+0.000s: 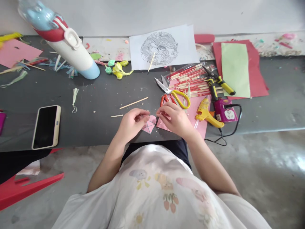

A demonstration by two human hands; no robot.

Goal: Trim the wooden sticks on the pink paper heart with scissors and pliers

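A pink paper heart (149, 126) with dark crossing lines lies on the dark table between my hands. My left hand (133, 123) is at its left edge, thumb and index finger brought together in a pinch. On the other side, my right hand (175, 117) pinches above the pink sheet, its fingertips near the heart's top right. Whatever is in either pinch is too small to make out. Just beyond my right hand are red-handled pliers (166, 99) and yellow-handled scissors (177, 95). A thin wooden stick (133, 102) and a shorter stick piece (116, 116) lie beyond my left hand.
Right of my hands are a yellow glue gun (207, 114), a purple box (226, 109) with a black cord, and yellow-black cutters (218, 81). Packaged sticks (190, 79) and a dragon print (159, 47) lie behind. Leftward are a phone (46, 127) and a bottle (73, 51).
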